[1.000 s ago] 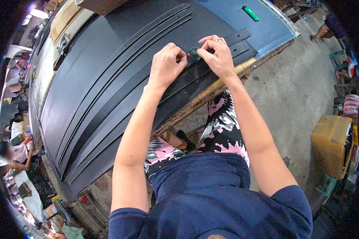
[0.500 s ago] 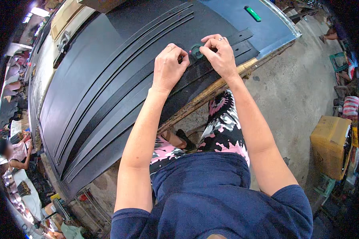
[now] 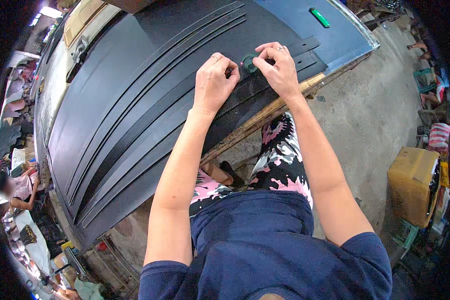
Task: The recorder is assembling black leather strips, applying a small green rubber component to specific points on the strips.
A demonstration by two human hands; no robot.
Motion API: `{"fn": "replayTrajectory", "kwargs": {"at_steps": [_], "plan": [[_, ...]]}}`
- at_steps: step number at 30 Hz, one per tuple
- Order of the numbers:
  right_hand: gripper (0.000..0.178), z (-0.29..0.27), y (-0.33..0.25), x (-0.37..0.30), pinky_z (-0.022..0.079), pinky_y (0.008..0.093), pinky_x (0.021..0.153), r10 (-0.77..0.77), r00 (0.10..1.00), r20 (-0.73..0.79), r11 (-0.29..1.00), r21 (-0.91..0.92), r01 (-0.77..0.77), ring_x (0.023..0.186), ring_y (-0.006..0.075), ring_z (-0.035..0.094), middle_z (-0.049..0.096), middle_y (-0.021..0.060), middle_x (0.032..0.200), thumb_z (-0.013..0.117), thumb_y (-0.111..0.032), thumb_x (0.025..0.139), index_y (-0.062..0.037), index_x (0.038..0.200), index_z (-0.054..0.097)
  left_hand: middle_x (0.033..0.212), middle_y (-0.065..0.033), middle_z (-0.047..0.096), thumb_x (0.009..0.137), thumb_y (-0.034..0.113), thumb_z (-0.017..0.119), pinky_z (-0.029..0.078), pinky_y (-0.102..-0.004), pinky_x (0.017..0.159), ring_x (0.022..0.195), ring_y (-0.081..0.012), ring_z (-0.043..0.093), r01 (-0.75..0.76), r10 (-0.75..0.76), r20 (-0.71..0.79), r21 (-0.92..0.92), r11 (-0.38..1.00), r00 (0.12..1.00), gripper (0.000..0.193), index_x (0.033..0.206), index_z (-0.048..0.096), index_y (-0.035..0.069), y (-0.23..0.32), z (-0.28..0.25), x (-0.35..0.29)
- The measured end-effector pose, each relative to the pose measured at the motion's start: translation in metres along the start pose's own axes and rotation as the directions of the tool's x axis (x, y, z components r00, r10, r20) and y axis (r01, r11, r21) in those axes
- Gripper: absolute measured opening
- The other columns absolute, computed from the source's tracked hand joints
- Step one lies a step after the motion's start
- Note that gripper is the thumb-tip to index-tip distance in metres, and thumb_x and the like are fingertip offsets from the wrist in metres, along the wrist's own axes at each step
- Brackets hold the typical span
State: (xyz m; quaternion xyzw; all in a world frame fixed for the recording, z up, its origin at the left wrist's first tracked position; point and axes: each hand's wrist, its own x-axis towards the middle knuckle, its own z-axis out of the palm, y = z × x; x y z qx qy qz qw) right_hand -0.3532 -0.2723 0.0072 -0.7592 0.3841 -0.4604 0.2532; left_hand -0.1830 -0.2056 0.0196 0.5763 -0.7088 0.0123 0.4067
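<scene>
My left hand (image 3: 214, 82) is closed, thumb and fingertips drawn together over the black strips. Whatever its fingertips may hold is too small to make out. To its right, my right hand (image 3: 279, 71) is bent into a pinch, and its fingertips also hide what they may hold. Between the hands lies a small dark green round thing (image 3: 249, 63), partly covered by my right fingers. Long black strips (image 3: 150, 112), some with stitched edges, run in curves across the table beneath my hands. One wider strip end (image 3: 305, 46) with holes sticks out beyond my right hand.
The black-covered table (image 3: 105, 75) has a wooden front edge (image 3: 312, 81). A green lighter (image 3: 319, 17) lies on its blue-grey far right part. At right, a cardboard box (image 3: 412, 185) rests above a green stool (image 3: 406, 234). Another person (image 3: 22, 187) is at far left.
Both hands keep nearly the same pinched pose and place. The whole view has shifted slightly; I see no thing taken up or let go.
</scene>
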Motion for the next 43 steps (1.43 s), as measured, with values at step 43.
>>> {"fn": "replayTrajectory", "kwargs": {"at_steps": [43], "plan": [[0.013, -0.0029, -0.0042, 0.0010, 0.043, 0.0359, 0.090, 0.053, 0.999, -0.011, 0.993, 0.110, -0.052, 0.096, 0.0258, 0.058, 0.068, 0.0101, 0.098, 0.069, -0.014, 0.072, -0.0033, 0.068, 0.063, 0.085, -0.0072, 0.066, 0.075, 0.002, 0.070, 0.054, -0.0302, 0.068, 0.071, -0.0171, 0.066, 0.125, -0.130, -0.049, -0.092, 0.988, 0.990, 0.029, 0.104, 0.064, 0.007, 0.0028, 0.0028, -0.0044]]}}
